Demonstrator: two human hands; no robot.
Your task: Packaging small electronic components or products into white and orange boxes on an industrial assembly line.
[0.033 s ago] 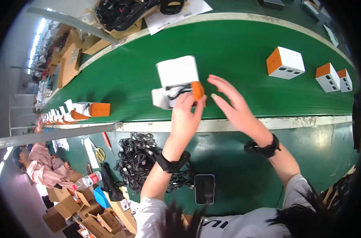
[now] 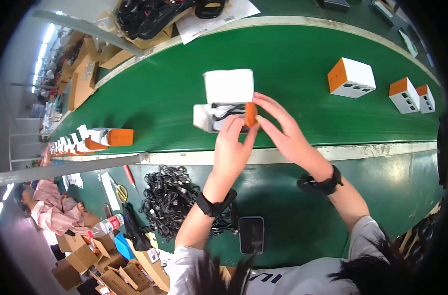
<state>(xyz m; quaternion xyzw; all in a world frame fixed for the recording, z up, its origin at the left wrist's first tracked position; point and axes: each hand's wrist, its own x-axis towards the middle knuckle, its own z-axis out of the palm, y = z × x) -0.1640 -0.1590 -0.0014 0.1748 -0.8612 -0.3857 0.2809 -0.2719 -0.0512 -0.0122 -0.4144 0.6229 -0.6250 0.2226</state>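
A small white box (image 2: 200, 118) with an orange end stands on the green belt, its white lid (image 2: 229, 86) raised at the far side. Inside it lies a coiled black cable (image 2: 230, 111). My left hand (image 2: 231, 145) grips the near wall of the box close to the orange end, some fingertips hidden inside. My right hand (image 2: 287, 132) reaches in from the right with thumb and forefinger apart. Its fingertips touch or nearly touch the lid's corner and the orange end.
Closed white-orange boxes (image 2: 352, 77) stand on the belt at right; several open ones (image 2: 120, 137) line up at left. On the near table lie a heap of black cables (image 2: 167, 201), a phone (image 2: 251, 235), scissors (image 2: 121, 193) and a bottle (image 2: 107, 225). A person (image 2: 56, 209) sits at far left.
The open box and my left hand have shifted slightly right, and the box sits straighter. My right hand has moved left, closing the gap to the box's orange end.
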